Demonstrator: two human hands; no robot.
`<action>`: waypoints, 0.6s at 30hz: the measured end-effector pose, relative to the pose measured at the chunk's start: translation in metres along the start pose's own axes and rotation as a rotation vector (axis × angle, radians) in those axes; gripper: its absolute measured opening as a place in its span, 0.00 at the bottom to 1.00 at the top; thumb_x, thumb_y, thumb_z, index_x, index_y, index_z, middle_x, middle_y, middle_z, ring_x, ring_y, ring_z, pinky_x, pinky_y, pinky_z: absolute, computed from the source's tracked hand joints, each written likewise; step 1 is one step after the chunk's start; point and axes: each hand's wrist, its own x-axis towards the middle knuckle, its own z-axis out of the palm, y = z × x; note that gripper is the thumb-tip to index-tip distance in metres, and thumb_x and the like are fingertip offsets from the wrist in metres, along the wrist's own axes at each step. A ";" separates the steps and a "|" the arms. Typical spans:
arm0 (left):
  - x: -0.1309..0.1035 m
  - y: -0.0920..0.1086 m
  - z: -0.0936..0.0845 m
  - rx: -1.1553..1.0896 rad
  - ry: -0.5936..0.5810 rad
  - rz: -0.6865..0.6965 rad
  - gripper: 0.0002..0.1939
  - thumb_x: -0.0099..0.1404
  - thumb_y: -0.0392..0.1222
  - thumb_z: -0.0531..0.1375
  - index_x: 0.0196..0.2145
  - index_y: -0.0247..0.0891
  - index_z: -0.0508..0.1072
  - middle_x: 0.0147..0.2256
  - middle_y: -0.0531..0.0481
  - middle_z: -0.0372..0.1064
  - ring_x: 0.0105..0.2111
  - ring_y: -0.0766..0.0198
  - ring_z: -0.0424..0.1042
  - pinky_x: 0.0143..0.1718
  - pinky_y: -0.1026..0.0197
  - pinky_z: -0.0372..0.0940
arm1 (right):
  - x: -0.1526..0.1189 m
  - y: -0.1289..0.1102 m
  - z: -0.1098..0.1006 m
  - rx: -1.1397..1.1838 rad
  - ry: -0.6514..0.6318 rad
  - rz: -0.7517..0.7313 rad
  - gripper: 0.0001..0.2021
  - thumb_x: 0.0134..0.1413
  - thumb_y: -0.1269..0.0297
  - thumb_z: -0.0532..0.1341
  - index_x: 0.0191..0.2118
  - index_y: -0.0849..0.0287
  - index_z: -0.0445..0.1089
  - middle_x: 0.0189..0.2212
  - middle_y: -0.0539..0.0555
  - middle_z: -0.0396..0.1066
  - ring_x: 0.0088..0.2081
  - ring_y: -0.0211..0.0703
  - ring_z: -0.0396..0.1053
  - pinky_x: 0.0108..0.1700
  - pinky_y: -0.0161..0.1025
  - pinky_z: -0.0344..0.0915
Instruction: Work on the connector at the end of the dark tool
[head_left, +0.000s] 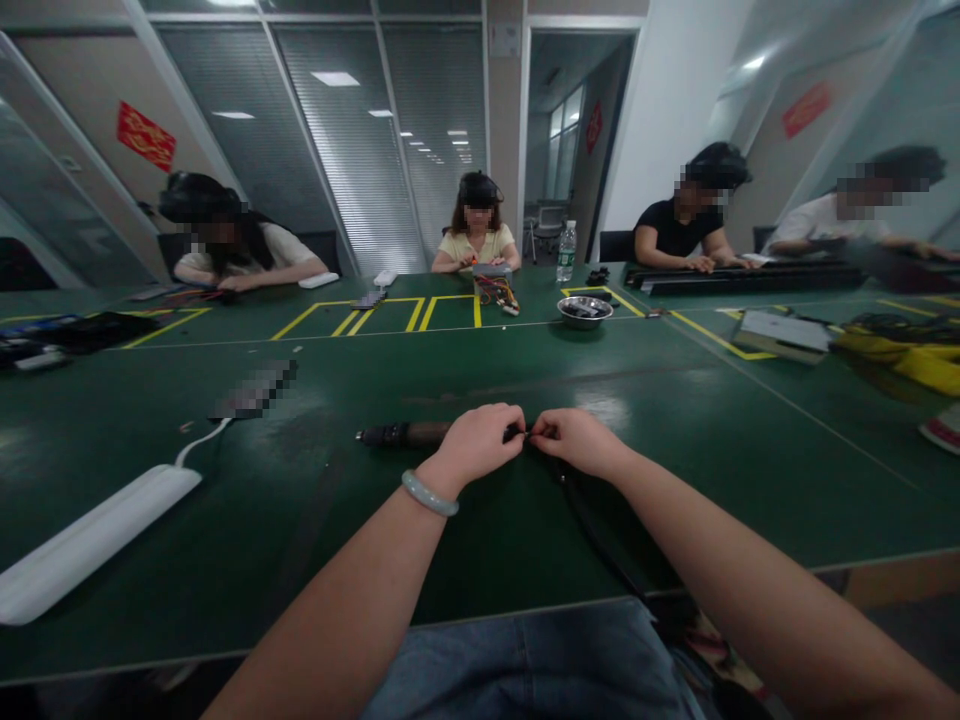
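A dark electric screwdriver point(427, 434) lies along the green table, its bit end pointing left. My left hand point(484, 440) wraps its rear end, fingers closed. Just right of it, my right hand point(574, 440) pinches the end of a black cable point(581, 505) close to the tool's tail. From there the cable runs down over the table's front edge. My fingertips partly cover the join, so I cannot tell whether the cable end is inside the tool or only against it.
A long white bar point(97, 540) with a cord to a phone point(255, 388) lies at left. Farther back are a metal bowl point(585, 312), a water bottle point(566, 252), a wired box point(493, 275) and a pale box point(784, 335). Several people sit across the table point(360, 580).
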 end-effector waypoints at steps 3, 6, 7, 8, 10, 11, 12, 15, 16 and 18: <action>0.000 0.000 0.001 -0.006 0.003 -0.005 0.07 0.65 0.46 0.55 0.38 0.42 0.69 0.37 0.51 0.69 0.38 0.60 0.69 0.39 0.60 0.62 | 0.000 0.000 0.000 0.006 -0.002 -0.001 0.04 0.53 0.63 0.62 0.33 0.55 0.74 0.29 0.48 0.75 0.30 0.38 0.71 0.30 0.32 0.60; 0.001 -0.001 0.002 -0.001 0.011 0.008 0.07 0.66 0.46 0.54 0.38 0.43 0.69 0.38 0.52 0.69 0.39 0.61 0.69 0.38 0.60 0.63 | 0.000 0.000 0.000 -0.007 0.002 0.000 0.04 0.52 0.63 0.62 0.33 0.54 0.74 0.29 0.48 0.75 0.30 0.38 0.71 0.31 0.32 0.61; 0.001 -0.001 0.002 0.003 0.010 0.010 0.08 0.67 0.46 0.54 0.39 0.43 0.69 0.39 0.52 0.69 0.39 0.61 0.69 0.38 0.60 0.63 | 0.000 0.001 0.000 -0.011 0.003 0.007 0.04 0.52 0.63 0.63 0.33 0.54 0.74 0.29 0.48 0.76 0.30 0.38 0.71 0.31 0.33 0.61; 0.001 0.000 0.002 0.007 0.007 0.008 0.08 0.67 0.46 0.54 0.40 0.43 0.69 0.39 0.52 0.69 0.39 0.61 0.69 0.38 0.60 0.63 | 0.000 0.001 0.000 -0.012 0.006 0.017 0.04 0.52 0.63 0.63 0.33 0.54 0.74 0.29 0.48 0.76 0.30 0.38 0.71 0.31 0.33 0.61; 0.001 0.001 0.002 0.012 -0.003 -0.005 0.08 0.67 0.46 0.54 0.40 0.43 0.69 0.39 0.52 0.69 0.39 0.61 0.69 0.39 0.60 0.63 | 0.000 0.001 0.000 -0.008 0.008 0.033 0.04 0.51 0.62 0.63 0.32 0.54 0.75 0.29 0.48 0.76 0.29 0.38 0.71 0.31 0.33 0.61; 0.001 0.001 0.001 0.012 -0.006 -0.013 0.08 0.67 0.46 0.54 0.40 0.43 0.70 0.39 0.52 0.69 0.40 0.61 0.69 0.40 0.60 0.63 | 0.000 0.001 0.000 -0.005 0.005 0.037 0.04 0.52 0.62 0.63 0.32 0.54 0.75 0.29 0.47 0.76 0.29 0.38 0.71 0.30 0.32 0.61; 0.000 0.001 0.001 0.010 -0.009 -0.020 0.08 0.67 0.46 0.54 0.40 0.43 0.70 0.39 0.51 0.69 0.40 0.61 0.69 0.40 0.60 0.63 | 0.000 0.001 0.000 -0.003 0.002 0.038 0.04 0.52 0.62 0.63 0.32 0.54 0.74 0.29 0.47 0.76 0.29 0.38 0.71 0.30 0.32 0.61; 0.000 0.001 0.001 0.000 -0.008 -0.024 0.08 0.67 0.46 0.53 0.39 0.42 0.70 0.38 0.51 0.69 0.39 0.61 0.69 0.39 0.60 0.63 | 0.000 0.000 -0.001 0.000 0.000 0.033 0.05 0.52 0.61 0.62 0.32 0.54 0.74 0.28 0.47 0.76 0.29 0.38 0.71 0.30 0.32 0.61; 0.000 0.001 0.001 -0.003 -0.004 -0.018 0.08 0.67 0.46 0.53 0.38 0.42 0.70 0.38 0.51 0.69 0.38 0.61 0.69 0.38 0.60 0.63 | 0.000 0.000 -0.001 0.002 0.001 0.030 0.05 0.52 0.61 0.62 0.32 0.54 0.74 0.28 0.47 0.76 0.29 0.38 0.71 0.30 0.32 0.61; 0.000 0.000 0.001 0.001 0.004 -0.005 0.08 0.67 0.46 0.53 0.38 0.42 0.70 0.37 0.51 0.69 0.38 0.61 0.69 0.37 0.60 0.62 | 0.000 0.000 -0.001 0.005 0.000 0.027 0.05 0.52 0.61 0.62 0.32 0.55 0.74 0.28 0.48 0.76 0.29 0.38 0.71 0.30 0.32 0.61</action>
